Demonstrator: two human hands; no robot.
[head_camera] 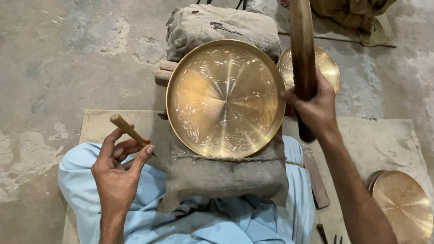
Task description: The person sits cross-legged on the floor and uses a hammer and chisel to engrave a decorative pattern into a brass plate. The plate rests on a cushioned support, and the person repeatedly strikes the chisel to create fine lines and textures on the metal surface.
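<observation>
Right now the big brass plate [225,99] is leaning tilted on a cloth-covered block [224,175] across the person's lap, so it is likely sitting loosely and a hard knock could be sending it sliding onto the concrete floor [8,83]. Beside its right rim, the right hand [314,107] is closing around a long wooden mallet [302,42], while the left hand [116,170], well left of the plate, is pinching a thin wooden-handled punch [129,130] between thumb and fingers; a badly aimed swing could be denting the plate or catching those fingers.

Glossy brass plate [225,99], rough burlap sack [224,175], wooden mallet [301,42]
</observation>
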